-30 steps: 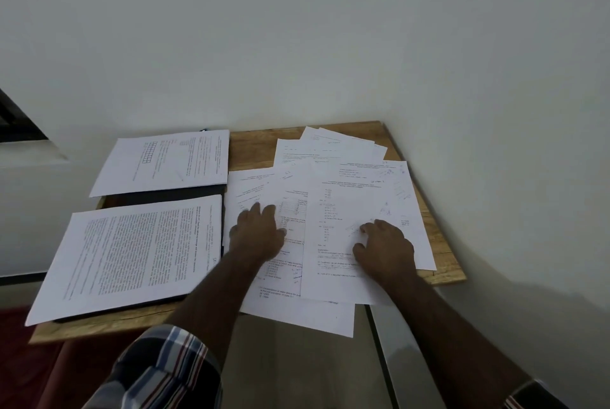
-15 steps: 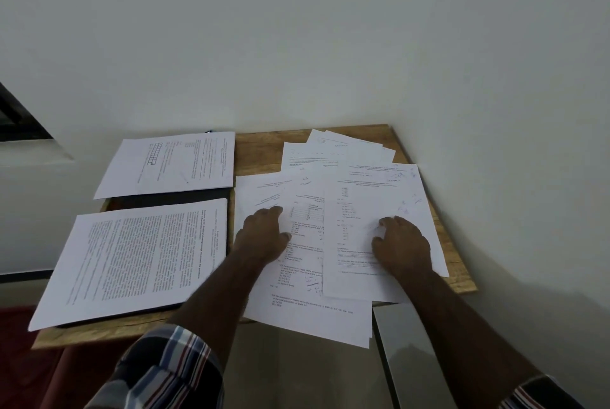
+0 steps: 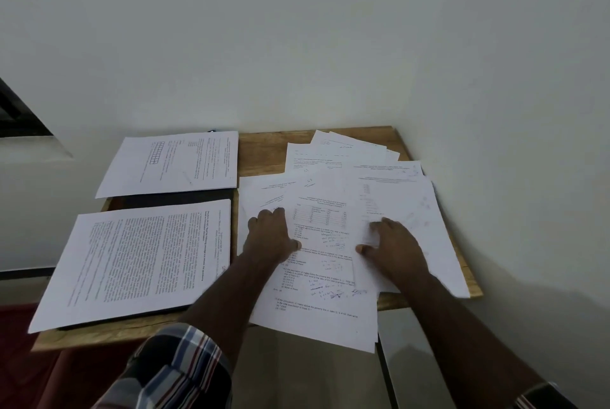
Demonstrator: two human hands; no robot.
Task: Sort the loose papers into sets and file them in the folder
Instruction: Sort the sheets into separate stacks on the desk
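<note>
Fanning away — loose papers [image 3: 330, 243] lengthwise.

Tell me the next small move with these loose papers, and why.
Probably slide the top sheet under the right hand clear of the pile, while the left hand pins the rest. Both hands lie flat on overlapping, unsorted sheets.

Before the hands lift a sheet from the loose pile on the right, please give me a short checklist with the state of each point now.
1. Left hand flat on the loose pile: ok.
2. Right hand flat on the top sheet: ok.
3. One sheet pinched, ready to lift: not ok, both hands lie open.
4. Pile fully on the table: not ok, the front sheets overhang the near edge.
5. Two sorted stacks, near and far, lie apart from the pile: ok.
6. Folder ready: cannot tell.
</note>
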